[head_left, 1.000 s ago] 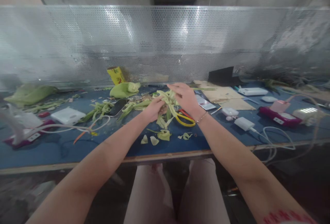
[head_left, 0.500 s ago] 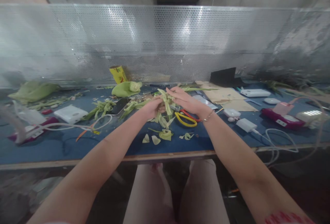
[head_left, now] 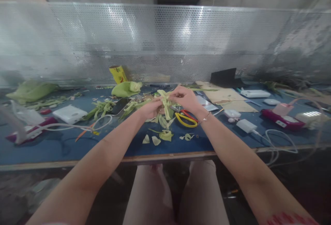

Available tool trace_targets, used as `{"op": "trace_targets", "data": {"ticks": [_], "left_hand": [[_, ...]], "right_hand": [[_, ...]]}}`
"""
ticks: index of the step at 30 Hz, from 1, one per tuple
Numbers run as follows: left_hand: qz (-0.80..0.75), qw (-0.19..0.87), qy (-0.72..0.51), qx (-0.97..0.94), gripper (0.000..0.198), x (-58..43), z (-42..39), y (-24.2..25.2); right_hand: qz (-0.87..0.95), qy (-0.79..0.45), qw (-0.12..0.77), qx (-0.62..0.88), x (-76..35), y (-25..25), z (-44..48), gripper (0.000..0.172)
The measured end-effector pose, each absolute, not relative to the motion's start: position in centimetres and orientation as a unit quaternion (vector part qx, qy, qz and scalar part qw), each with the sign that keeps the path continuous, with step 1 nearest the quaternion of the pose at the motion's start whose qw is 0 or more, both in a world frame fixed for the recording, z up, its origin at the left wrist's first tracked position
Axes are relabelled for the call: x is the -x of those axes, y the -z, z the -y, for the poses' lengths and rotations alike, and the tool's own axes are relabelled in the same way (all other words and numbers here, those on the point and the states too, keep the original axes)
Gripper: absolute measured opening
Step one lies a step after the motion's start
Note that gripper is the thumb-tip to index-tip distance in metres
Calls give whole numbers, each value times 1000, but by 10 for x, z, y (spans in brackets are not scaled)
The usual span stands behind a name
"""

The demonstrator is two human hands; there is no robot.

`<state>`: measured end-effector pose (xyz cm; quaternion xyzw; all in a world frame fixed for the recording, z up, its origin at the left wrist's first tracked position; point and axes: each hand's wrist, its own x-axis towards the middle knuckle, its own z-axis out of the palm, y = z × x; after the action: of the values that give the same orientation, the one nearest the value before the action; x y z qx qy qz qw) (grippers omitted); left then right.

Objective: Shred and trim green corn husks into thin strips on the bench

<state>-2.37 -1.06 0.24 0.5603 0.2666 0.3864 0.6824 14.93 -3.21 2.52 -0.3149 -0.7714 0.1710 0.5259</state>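
A knotted bundle of pale green corn husk strips is between my hands above the table. My left hand grips it from the left, with some fingertips hidden behind the strips. On the right side, my right hand has its thumb and fingers pinched at the bundle's edge. Loose husk pieces lie below, close to the table's front edge. Scissors with yellow and red handles rest under my right hand. Behind my left hand lies a husk-covered corn cob.
A blue table carries white chargers, purple power strips, cables, and a white box. Brown paper and a yellow packet lie farther back, before a perforated metal screen.
My right hand has gone from flat, stretched fingers over the husk bundle to a curled pinch at its right edge. My left hand keeps its hold, shifting only slightly.
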Motion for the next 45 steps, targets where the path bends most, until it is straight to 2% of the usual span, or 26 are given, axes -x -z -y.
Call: {"op": "trace_targets", "data": {"ticks": [4, 9, 16, 20, 28, 32, 36, 38, 45], "left_hand": [[-260, 667, -418, -559, 18, 22, 3, 5], [-279, 620, -433, -592, 19, 22, -1, 8], [-339, 582, -424, -606, 21, 23, 5, -1], [-356, 550, -425, -625, 18, 25, 4, -3], [-365, 565, -403, -621, 10, 22, 10, -9], [-366, 564, -405, -620, 10, 22, 9, -8], [-364, 562, -392, -631, 9, 23, 9, -8], [-361, 561, -388, -636, 8, 23, 9, -8], [-364, 561, -377, -641, 4, 26, 5, -4]], "right_hand": [[788, -117, 524, 302, -153, -24, 29, 6], [845, 0, 490, 213, -160, -21, 19, 15], [855, 43, 473, 206, -163, -20, 18, 17], [861, 52, 446, 240, -161, -18, 20, 18], [867, 81, 422, 253, -163, -19, 20, 20], [887, 57, 397, 227, -167, -22, 18, 20], [870, 1, 409, 277, -167, -24, 19, 17], [862, -22, 412, 293, -166, -25, 19, 22], [882, 15, 393, 261, -165, -22, 16, 19]]}}
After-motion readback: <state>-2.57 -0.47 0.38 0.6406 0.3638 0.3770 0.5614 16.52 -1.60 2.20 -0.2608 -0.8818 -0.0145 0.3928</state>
